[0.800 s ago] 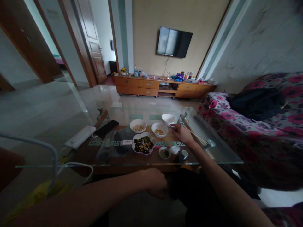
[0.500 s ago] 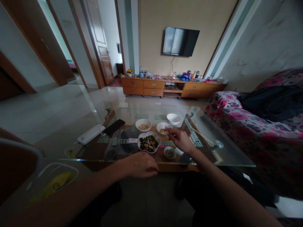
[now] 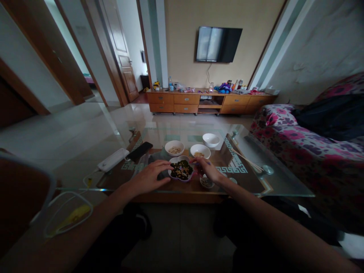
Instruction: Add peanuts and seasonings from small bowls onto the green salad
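A flower-shaped dish [image 3: 182, 179] of dark greens topped with nuts or beans stands near the front edge of the glass table. My left hand [image 3: 153, 176] is at its left rim, fingers stretched and apart, holding nothing. My right hand [image 3: 208, 169] is at its right rim with fingers bent together. Whatever they grip, if anything, is hidden; a small purple spot shows at the hand. Partly under that hand is a small bowl [image 3: 207, 183] of dark bits. Just behind are a white bowl [image 3: 200, 147] with yellowish food and another white bowl [image 3: 174, 143] with pale pieces.
An empty white bowl [image 3: 211, 140] stands farther back. Chopsticks [image 3: 247, 160] lie at the right of the glass table [image 3: 159, 131]. On the left are a black phone [image 3: 140, 151] and a white power strip [image 3: 113, 160] with a cord. A flowered sofa [image 3: 295, 140] stands to the right.
My right hand has come from the yellowish food's bowl to the dish's right rim. My left hand has moved left and forward to the left rim, its fingers spreading.
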A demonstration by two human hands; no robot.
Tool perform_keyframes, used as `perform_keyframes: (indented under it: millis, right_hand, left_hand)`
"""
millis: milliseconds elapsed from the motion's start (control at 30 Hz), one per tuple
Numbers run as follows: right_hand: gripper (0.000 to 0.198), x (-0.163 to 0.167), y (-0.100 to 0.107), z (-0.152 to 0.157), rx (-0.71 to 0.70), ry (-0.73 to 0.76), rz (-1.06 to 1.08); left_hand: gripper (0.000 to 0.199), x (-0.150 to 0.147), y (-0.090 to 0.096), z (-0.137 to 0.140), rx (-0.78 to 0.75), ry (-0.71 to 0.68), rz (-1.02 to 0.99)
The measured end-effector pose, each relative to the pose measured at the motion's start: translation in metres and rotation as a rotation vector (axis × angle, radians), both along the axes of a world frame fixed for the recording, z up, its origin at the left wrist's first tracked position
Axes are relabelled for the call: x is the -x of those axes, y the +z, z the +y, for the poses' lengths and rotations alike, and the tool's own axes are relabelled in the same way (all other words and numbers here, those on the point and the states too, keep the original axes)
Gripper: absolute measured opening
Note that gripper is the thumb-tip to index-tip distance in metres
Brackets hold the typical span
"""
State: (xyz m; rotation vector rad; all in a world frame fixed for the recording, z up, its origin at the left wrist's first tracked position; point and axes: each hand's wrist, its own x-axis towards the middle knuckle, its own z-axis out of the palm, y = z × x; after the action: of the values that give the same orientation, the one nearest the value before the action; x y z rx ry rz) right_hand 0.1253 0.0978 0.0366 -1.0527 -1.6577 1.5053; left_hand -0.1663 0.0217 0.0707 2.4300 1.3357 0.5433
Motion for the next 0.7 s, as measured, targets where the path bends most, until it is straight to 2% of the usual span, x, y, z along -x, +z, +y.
perform_keyframes:
  millis: [67, 133, 233, 300, 400, 600, 700]
  right_hand:
    - [0.041, -0.007, -0.009, 0.006, 0.020, 0.001, -0.029]
    - [0.034, -0.013, -0.017, 0.009, 0.042, 0.019, -0.043]
    - [0.034, -0.019, -0.025, 0.011, 0.080, 0.051, -0.044]
    - [0.034, -0.020, -0.028, 0.011, 0.100, 0.046, -0.043]
    - [0.033, -0.020, -0.032, 0.012, 0.085, 0.026, -0.060]
    - [0.032, -0.022, -0.036, 0.017, -0.074, 0.045, -0.132]
    - [0.034, -0.022, -0.036, 0.019, -0.106, 0.085, -0.136]
  left_hand:
    - [0.050, 0.001, -0.008, 0.007, -0.002, 0.057, 0.052]
    - [0.070, 0.002, -0.016, 0.014, 0.014, 0.132, 0.099]
    - [0.102, 0.001, -0.024, 0.024, 0.069, 0.232, 0.165]
    - [0.112, -0.002, -0.027, 0.029, 0.094, 0.253, 0.202]
    - [0.114, -0.010, -0.028, 0.032, 0.129, 0.259, 0.234]
    - [0.090, -0.015, -0.023, 0.035, 0.256, 0.314, 0.253]
    - [0.086, -0.010, -0.027, 0.037, 0.316, 0.321, 0.223]
